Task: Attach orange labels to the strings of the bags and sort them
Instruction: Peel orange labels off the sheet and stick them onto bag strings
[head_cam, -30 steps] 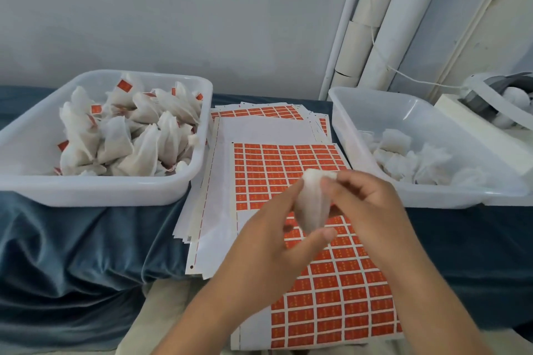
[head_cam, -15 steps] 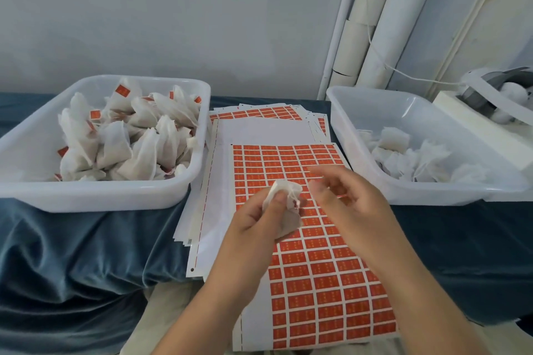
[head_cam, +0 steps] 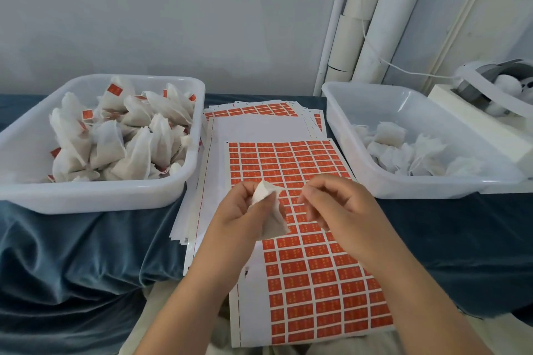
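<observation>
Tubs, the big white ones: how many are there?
2. The left tub holds bags with orange labels. The right tub holds plain bags. No third tub shows, though one could be out of view.

Left hand (head_cam: 239, 210): thumb and fingers pinching a white bag (head_cam: 272, 224).
Right hand (head_cam: 343, 210): just beside, fingers curled, thumb meeting forefinger.
Forearms (head_cam: 184, 297): bare, angled inward.

Packing workshop: bins of bags (head_cam: 115, 138), label sheets (head_cam: 302, 210).
</observation>
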The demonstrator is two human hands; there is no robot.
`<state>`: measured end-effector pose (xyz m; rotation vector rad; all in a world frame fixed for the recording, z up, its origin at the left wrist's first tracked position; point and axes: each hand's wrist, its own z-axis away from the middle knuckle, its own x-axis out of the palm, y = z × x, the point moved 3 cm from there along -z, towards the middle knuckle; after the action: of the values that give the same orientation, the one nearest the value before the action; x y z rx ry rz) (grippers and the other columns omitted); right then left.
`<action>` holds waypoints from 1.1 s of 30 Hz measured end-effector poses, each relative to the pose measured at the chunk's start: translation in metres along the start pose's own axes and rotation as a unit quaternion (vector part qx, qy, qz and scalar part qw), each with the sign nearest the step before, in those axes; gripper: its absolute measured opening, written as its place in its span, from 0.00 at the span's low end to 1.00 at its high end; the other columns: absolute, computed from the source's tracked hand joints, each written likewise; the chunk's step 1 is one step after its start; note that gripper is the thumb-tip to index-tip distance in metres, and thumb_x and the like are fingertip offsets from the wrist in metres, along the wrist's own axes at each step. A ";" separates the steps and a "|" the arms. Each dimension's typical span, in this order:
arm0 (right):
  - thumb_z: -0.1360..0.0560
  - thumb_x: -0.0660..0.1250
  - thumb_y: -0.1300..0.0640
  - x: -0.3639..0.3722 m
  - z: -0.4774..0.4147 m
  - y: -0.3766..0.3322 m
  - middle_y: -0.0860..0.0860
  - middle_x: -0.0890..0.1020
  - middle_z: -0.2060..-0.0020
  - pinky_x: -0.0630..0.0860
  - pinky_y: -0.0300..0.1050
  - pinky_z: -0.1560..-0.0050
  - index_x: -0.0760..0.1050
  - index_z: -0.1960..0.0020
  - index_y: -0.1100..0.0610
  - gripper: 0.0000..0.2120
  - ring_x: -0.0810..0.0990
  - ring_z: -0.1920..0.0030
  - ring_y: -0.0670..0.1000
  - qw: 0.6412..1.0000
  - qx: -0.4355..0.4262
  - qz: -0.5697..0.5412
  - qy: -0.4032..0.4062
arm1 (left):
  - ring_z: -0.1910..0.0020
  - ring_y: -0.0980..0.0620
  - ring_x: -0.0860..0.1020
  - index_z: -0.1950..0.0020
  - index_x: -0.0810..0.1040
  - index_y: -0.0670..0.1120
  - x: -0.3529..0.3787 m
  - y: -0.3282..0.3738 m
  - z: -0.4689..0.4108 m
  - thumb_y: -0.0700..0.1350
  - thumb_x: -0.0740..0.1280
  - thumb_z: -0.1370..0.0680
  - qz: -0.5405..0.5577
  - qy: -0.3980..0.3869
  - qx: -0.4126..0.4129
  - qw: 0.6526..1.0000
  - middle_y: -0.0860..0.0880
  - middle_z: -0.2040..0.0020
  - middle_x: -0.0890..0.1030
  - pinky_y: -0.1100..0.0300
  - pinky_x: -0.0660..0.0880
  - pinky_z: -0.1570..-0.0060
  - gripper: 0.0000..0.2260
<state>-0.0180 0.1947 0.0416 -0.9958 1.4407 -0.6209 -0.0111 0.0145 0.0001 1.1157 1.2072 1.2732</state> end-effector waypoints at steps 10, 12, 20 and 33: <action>0.18 0.64 0.47 0.004 -0.001 0.007 0.50 0.75 0.71 0.72 0.36 0.66 0.78 0.64 0.48 0.17 0.71 0.71 0.45 0.984 0.076 -0.151 -0.053 | 0.49 0.58 0.82 0.51 0.81 0.63 0.001 0.010 0.008 0.68 0.60 0.24 -0.080 -0.100 0.096 0.987 0.59 0.51 0.84 0.72 0.79 0.56 0.15; 0.21 0.62 0.46 0.007 -0.001 0.010 0.52 0.72 0.71 0.71 0.40 0.66 0.75 0.66 0.50 0.17 0.69 0.71 0.47 0.978 0.085 -0.178 -0.072 | 0.51 0.59 0.82 0.52 0.79 0.62 0.004 0.009 0.009 0.64 0.60 0.19 -0.087 -0.115 0.107 0.984 0.58 0.53 0.83 0.72 0.77 0.56 0.12; 0.21 0.64 0.56 -0.002 -0.006 0.016 0.49 0.64 0.74 0.67 0.39 0.72 0.66 0.69 0.55 0.17 0.61 0.73 0.46 0.867 0.102 -0.488 -0.024 | 0.53 0.54 0.86 0.55 0.80 0.58 0.005 0.005 0.005 0.71 0.55 0.27 -0.079 -0.108 0.111 0.985 0.54 0.56 0.86 0.63 0.84 0.51 0.22; 0.17 0.66 0.51 -0.002 -0.009 0.016 0.48 0.70 0.69 0.79 0.43 0.54 0.78 0.58 0.52 0.11 0.70 0.69 0.45 0.786 0.098 -0.611 0.007 | 0.42 0.63 0.81 0.40 0.79 0.67 -0.023 -0.007 -0.020 0.71 0.54 0.19 -0.164 0.009 0.040 0.986 0.69 0.43 0.83 0.52 0.80 0.37 0.19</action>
<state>-0.0304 0.2025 0.0301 -1.7035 0.5290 -1.6618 -0.0295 -0.0100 -0.0078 0.9167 1.4007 0.9909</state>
